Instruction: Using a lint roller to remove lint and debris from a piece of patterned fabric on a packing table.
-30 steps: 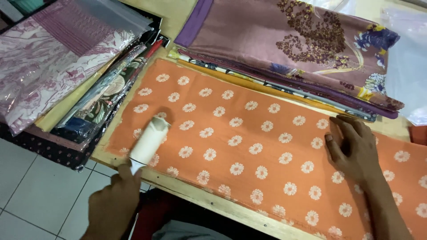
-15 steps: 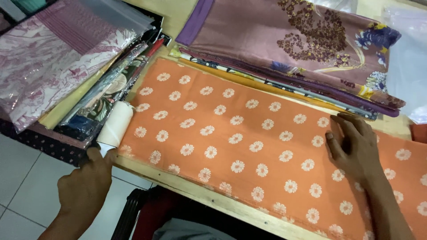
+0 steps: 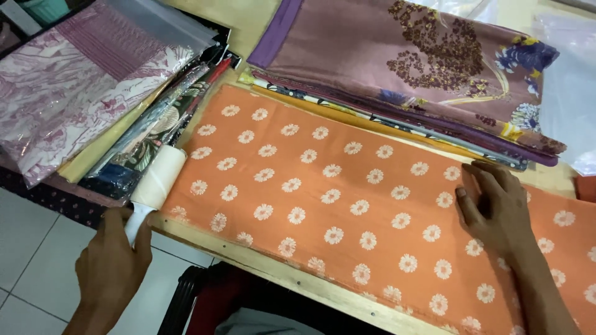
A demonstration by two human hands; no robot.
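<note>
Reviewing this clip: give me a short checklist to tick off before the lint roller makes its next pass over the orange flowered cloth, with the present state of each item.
1. Left hand grips the lint roller by its handle: ok.
2. Roller head lies at the left edge of the orange cloth: ok.
3. Right hand lies flat on the cloth, pinning it: ok.
4. Cloth between roller and right hand lies smooth, with nothing on it: ok.
5. Stack of folded fabrics behind stays off the orange cloth's middle: ok.
6. Roller sheet still sticky: cannot tell.
</note>
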